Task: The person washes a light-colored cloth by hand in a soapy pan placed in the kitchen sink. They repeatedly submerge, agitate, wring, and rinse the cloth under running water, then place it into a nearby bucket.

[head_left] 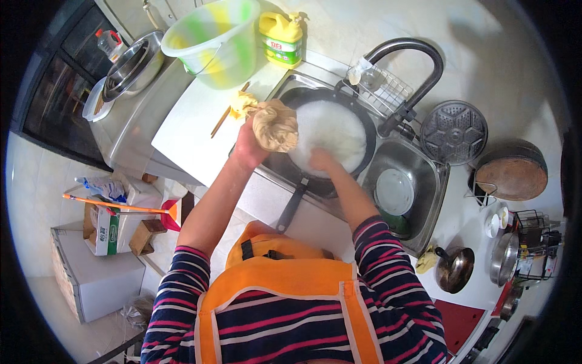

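My left hand grips a bunched, damp-looking tan cloth above the left rim of a black wok. Cloudy white liquid fills much of the wok, which sits over the larger basin of a stainless steel sink. Its black handle points towards me. My right hand dips into the liquid near the wok's front side. The fingertips are below the surface, so whether they hold anything is hidden.
A white plate lies in the smaller basin, under the black faucet. Left of the sink are chopsticks, a yellow cloth, a plastic bucket and a yellow pump jug. A small pan stands on the right counter.
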A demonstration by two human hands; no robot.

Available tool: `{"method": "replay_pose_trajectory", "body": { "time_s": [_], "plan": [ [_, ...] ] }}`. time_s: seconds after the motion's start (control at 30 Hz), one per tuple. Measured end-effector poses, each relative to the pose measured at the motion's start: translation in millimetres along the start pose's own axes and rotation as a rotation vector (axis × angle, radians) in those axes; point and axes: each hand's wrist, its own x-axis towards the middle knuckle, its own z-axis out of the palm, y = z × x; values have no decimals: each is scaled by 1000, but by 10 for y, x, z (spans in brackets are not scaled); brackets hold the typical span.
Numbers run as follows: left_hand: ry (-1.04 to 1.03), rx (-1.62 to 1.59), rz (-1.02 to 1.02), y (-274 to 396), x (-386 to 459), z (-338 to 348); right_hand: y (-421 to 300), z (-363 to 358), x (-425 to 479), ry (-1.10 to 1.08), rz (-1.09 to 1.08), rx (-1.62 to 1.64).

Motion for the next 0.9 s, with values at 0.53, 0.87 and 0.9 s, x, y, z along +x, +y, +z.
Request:
{"method": "replay_pose_trajectory", "body": {
  "time_s": [0.53, 0.87, 0.9],
  "plan": [
    [15, 636, -95, -319, 370, 402, -500, -1651, -510, 149, -64, 1915],
    [68, -1, -246, -264, 328, 336, -479, -2072, -560, 368, -62, 1724],
    [45, 1, -223, -247, 337, 277, -525, -2094, -540, 347, -64, 1721]
  ]
}}
